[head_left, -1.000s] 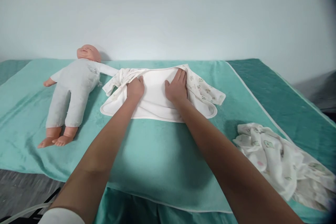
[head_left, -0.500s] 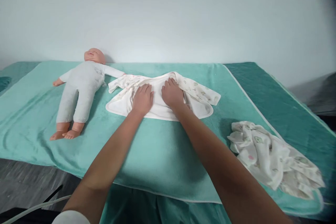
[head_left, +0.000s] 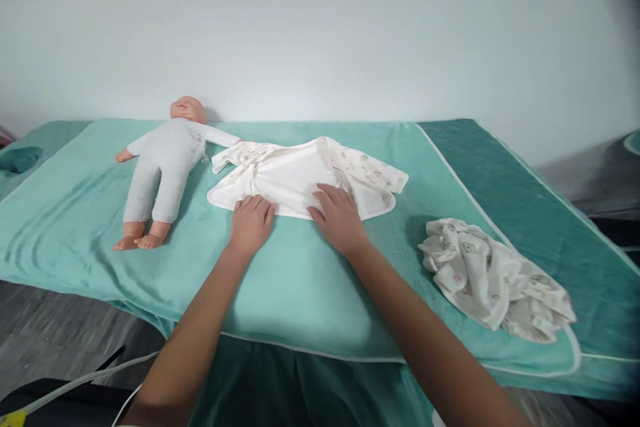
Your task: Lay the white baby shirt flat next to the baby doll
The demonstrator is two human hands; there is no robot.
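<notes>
Rests left hand [head_left: 251,221] and right hand [head_left: 340,219], fingers unclenched, on the near part of a shirt [head_left: 295,170] beside a doll [head_left: 173,143].

the shirt [head_left: 295,170] looks like matt cloth, the blanket [head_left: 300,293] velvety, the doll head [head_left: 189,109] smooth plastic.
</notes>
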